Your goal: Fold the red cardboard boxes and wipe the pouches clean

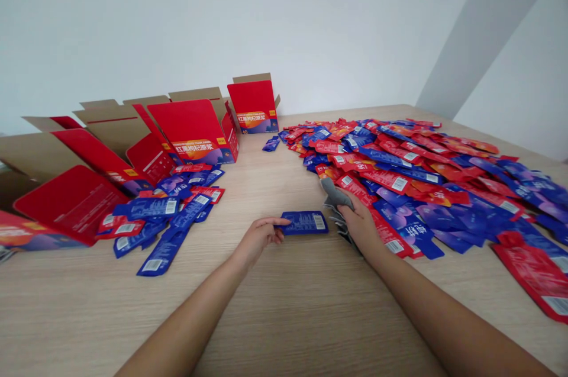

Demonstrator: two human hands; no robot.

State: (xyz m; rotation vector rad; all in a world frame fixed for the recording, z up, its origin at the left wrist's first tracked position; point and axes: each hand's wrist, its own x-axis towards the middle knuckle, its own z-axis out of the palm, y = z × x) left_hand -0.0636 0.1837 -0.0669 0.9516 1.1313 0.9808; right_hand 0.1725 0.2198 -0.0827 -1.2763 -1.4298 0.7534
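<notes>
My left hand [261,238] pinches the left end of a blue sachet [305,222] between thumb and fingers. The sachet's barcode end points right, just over the wood-toned table. My right hand [357,217] is closed around a bunched grey cloth [335,196], a little to the right of that sachet and by the edge of the big pile of red and blue sachets [394,181]. A smaller heap of red and blue sachets [173,205] lies to the left of my left hand, in front of the boxes.
Several open red cartons [189,128] with raised flaps stand along the left side. Another open carton [254,108] is at the back, near the white wall [266,16]. One small blue sachet [271,144] lies before it. A red sachet [535,276] is at the right front.
</notes>
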